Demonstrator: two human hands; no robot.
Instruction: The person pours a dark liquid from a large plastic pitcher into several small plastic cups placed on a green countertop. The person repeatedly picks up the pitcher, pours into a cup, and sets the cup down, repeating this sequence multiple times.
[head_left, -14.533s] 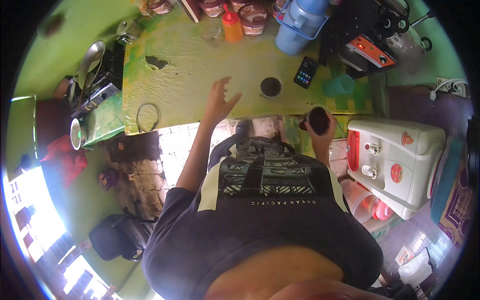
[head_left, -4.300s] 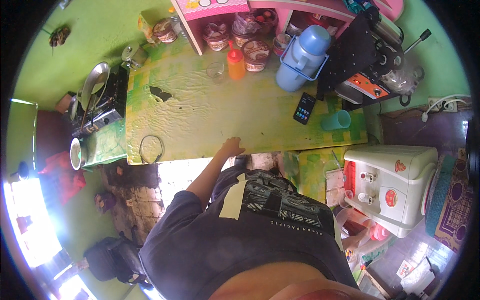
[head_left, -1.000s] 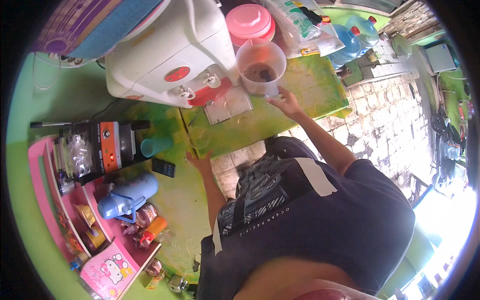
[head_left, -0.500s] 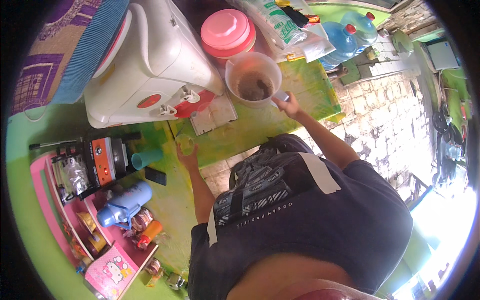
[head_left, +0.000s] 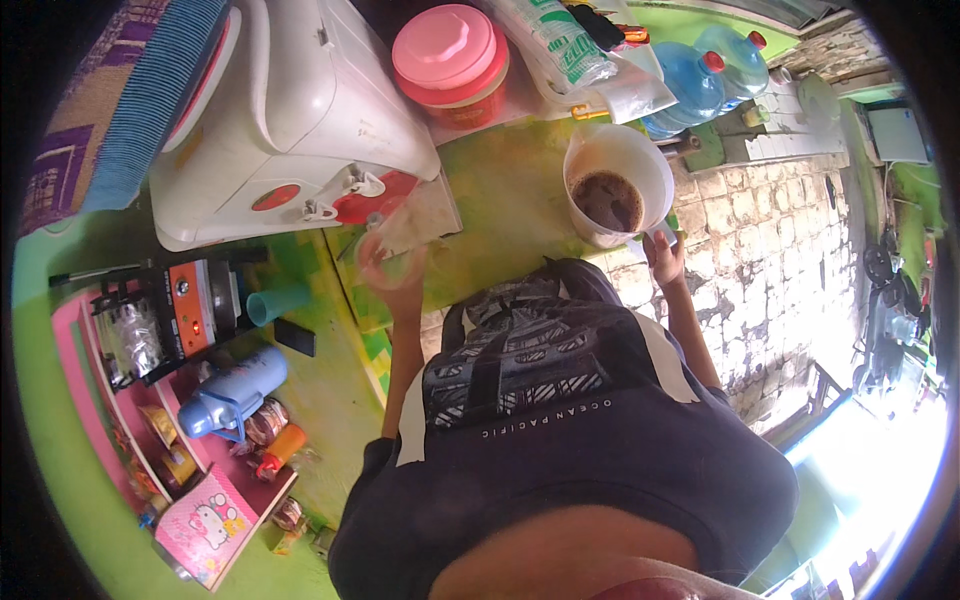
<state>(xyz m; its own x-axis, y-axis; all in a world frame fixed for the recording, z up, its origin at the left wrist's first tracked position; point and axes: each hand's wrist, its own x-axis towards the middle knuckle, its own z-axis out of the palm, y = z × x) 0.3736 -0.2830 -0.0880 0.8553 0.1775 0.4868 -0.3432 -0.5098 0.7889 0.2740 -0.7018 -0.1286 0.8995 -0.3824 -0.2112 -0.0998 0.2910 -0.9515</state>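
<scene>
My right hand (head_left: 664,257) grips the handle of a translucent plastic pitcher (head_left: 608,195) with dark brown, foamy liquid in it, held at the right edge of the green table (head_left: 500,200). My left hand (head_left: 395,275) holds a clear cup (head_left: 380,258), hard to make out, in front of a white water dispenser (head_left: 300,150) with two taps and a red tray. A pale board (head_left: 435,210) lies beside the dispenser.
Pink tubs (head_left: 443,50), plastic bags (head_left: 565,70) and blue water jugs (head_left: 685,90) line the back. To the left are a black appliance (head_left: 195,310), teal cup (head_left: 275,303), phone (head_left: 296,338), blue flask (head_left: 235,390), orange bottle (head_left: 280,450) and pink shelf (head_left: 205,520).
The pitcher in my right hand has moved rightward, toward the table edge. My left hand now lifts the clear cup near the dispenser taps. Earlier, the view faced the table with the flask.
</scene>
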